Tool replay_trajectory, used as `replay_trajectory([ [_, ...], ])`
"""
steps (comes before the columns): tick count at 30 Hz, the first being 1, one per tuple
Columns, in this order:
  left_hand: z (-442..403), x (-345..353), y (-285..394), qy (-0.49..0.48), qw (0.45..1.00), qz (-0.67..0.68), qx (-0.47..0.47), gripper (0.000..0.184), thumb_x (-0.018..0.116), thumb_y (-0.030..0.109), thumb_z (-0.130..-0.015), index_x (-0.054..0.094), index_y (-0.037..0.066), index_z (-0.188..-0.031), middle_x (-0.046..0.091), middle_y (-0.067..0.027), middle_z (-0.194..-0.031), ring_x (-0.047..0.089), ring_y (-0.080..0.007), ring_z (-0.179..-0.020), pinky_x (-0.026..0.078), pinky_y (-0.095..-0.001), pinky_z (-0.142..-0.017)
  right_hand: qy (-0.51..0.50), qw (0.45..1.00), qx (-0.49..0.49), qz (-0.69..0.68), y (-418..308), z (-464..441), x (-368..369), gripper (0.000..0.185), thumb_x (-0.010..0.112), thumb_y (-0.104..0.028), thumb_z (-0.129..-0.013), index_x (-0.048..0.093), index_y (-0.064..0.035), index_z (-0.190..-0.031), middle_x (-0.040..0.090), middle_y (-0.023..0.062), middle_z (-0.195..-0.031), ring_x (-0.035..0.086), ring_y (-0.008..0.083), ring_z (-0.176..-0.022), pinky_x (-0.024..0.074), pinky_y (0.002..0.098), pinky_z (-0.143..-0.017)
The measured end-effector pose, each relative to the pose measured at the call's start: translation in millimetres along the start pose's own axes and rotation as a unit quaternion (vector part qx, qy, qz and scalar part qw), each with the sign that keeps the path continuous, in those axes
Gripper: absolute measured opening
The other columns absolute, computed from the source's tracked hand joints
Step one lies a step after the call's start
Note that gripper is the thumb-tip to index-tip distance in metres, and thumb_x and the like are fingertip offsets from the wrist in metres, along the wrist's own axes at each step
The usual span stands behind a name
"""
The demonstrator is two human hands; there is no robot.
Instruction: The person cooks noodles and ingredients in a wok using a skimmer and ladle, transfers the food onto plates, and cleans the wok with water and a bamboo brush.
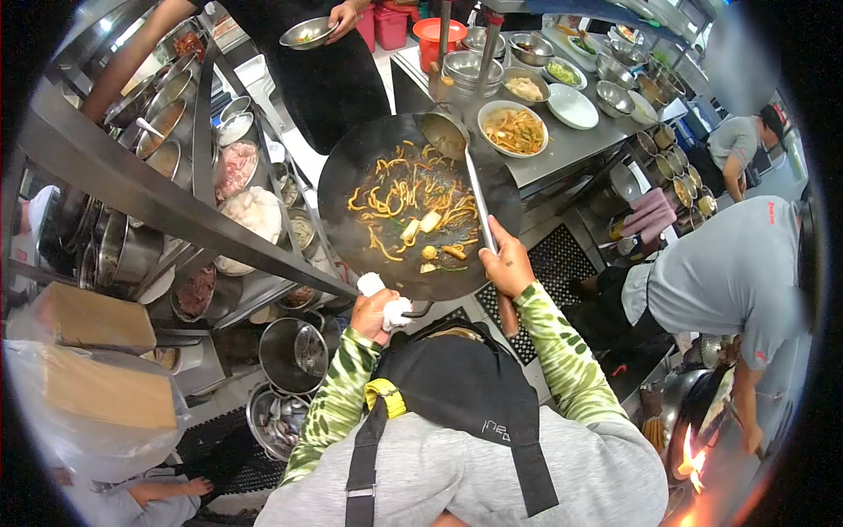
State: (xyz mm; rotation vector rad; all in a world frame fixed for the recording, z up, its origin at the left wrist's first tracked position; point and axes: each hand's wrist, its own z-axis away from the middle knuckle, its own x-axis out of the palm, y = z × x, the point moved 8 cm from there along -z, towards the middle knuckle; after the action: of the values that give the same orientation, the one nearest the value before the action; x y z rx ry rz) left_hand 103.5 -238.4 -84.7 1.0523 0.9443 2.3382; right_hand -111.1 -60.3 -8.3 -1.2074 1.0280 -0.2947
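Observation:
A large dark wok (351,193) is in front of me, with noodles (399,193) and pale pieces of food spread over its inside. My left hand (376,312) is closed round a white cloth (395,309) at the wok's near handle. In my right hand (509,262) is the long handle of a metal ladle (445,136); its bowl lies against the far right part of the wok. A white bowl of noodles (514,129) stands on the counter just beyond the wok on the right.
Metal shelving (132,176) with food containers runs along the left. Across the wok, a person holds a metal bowl (307,33). A co-worker in grey (720,263) stands right, near flames (692,458). A steel pot (294,354) stands lower left.

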Motion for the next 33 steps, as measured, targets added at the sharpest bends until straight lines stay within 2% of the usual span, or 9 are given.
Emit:
replay_trajectory([
  [2,-2.5,-0.4,0.7,-0.006,1.000,-0.016,0.016,0.012,0.060,0.010,-0.085,0.061,-0.002,-0.086,0.066,-0.0139,-0.076,0.069,-0.0267,-0.067,0.056,-0.0385,-0.055,-0.024,1.000,-0.007,-0.007,-3.7,1.1,6.7,0.065,0.057,-0.003,-0.081,0.038,0.0025,-0.143,0.063,0.0318,-0.106,0.068,0.0362,-0.080,0.0523,0.0380,-0.075],
  [5,1.8,3.4,10.0,-0.003,0.998,-0.053,0.026,0.013,0.059,0.009,-0.085,0.062,-0.003,-0.087,0.066,-0.0142,-0.077,0.069,-0.0269,-0.069,0.056,-0.0379,-0.061,-0.070,0.980,-0.184,0.011,-24.5,43.5,15.3,0.065,0.058,-0.003,-0.081,0.040,-0.0015,-0.144,0.065,0.0272,-0.097,0.067,0.0367,-0.078,0.0524,0.0397,-0.075],
  [7,-3.8,-4.1,10.4,0.001,0.997,-0.077,0.023,0.013,0.059,0.009,-0.085,0.062,-0.003,-0.087,0.066,-0.0143,-0.076,0.069,-0.0269,-0.070,0.056,-0.0379,-0.061,-0.147,0.963,-0.210,0.085,-2.9,84.3,2.9,0.066,0.060,-0.001,-0.081,0.044,-0.0095,-0.144,0.064,0.0215,-0.087,0.064,0.0366,-0.075,0.0519,0.0432,-0.073],
  [12,-6.0,-18.2,11.4,0.027,0.996,-0.055,0.058,0.013,0.059,0.009,-0.084,0.061,-0.004,-0.084,0.066,-0.0135,-0.075,0.069,-0.0262,-0.064,0.056,-0.0375,-0.056,-0.133,0.955,-0.127,0.234,10.0,81.9,-82.8,0.060,0.059,0.002,-0.079,0.056,-0.0195,-0.135,0.059,0.0167,-0.079,0.063,0.0343,-0.074,0.0505,0.0444,-0.067],
  [17,-8.9,-3.8,22.2,0.029,0.993,-0.062,0.092,0.013,0.061,0.010,-0.082,0.062,-0.002,-0.083,0.065,-0.0121,-0.074,0.068,-0.0255,-0.063,0.055,-0.0372,-0.056,-0.015,0.982,-0.132,0.131,9.3,20.5,-11.7,0.056,0.064,-0.010,-0.086,0.050,-0.0199,-0.140,0.059,0.0189,-0.081,0.060,0.0367,-0.074,0.0480,0.0460,-0.068],
  [19,-8.3,-1.6,27.0,0.036,0.993,-0.053,0.098,0.013,0.061,0.010,-0.082,0.062,-0.002,-0.083,0.065,-0.0117,-0.073,0.068,-0.0250,-0.063,0.055,-0.0362,-0.056,-0.003,0.972,-0.169,0.164,13.6,43.0,1.1,0.057,0.064,-0.014,-0.088,0.047,-0.0217,-0.142,0.057,0.0181,-0.079,0.058,0.0370,-0.072,0.0471,0.0462,-0.066],
  [22,-5.1,-1.4,29.2,0.042,0.993,-0.049,0.096,0.012,0.061,0.011,-0.083,0.062,-0.002,-0.082,0.065,-0.0117,-0.073,0.067,-0.0235,-0.062,0.054,-0.0360,-0.056,-0.068,0.966,-0.101,0.228,31.5,112.3,-29.4,0.057,0.065,-0.012,-0.086,0.051,-0.0244,-0.140,0.054,0.0148,-0.076,0.059,0.0345,-0.068,0.0486,0.0465,-0.064],
  [28,-1.2,-1.6,34.7,0.060,0.990,-0.068,0.112,0.010,0.060,0.010,-0.082,0.062,0.000,-0.080,0.064,-0.0101,-0.070,0.066,-0.0221,-0.061,0.053,-0.0363,-0.055,0.012,0.988,-0.068,0.136,34.1,78.4,-80.4,0.051,0.065,-0.006,-0.085,0.054,-0.0052,-0.134,0.067,0.0267,-0.096,0.068,0.0375,-0.082,0.0523,0.0369,-0.074],
  [33,-7.4,-0.1,31.8,0.074,0.990,-0.041,0.110,0.008,0.061,0.008,-0.080,0.062,0.000,-0.079,0.063,-0.0083,-0.070,0.064,-0.0210,-0.058,0.051,-0.0347,-0.054,-0.026,0.999,-0.031,-0.015,43.4,90.3,-18.1,0.056,0.062,-0.005,-0.089,0.043,0.0001,-0.142,0.068,0.0252,-0.111,0.069,0.0245,-0.085,0.0526,0.0330,-0.075],
])
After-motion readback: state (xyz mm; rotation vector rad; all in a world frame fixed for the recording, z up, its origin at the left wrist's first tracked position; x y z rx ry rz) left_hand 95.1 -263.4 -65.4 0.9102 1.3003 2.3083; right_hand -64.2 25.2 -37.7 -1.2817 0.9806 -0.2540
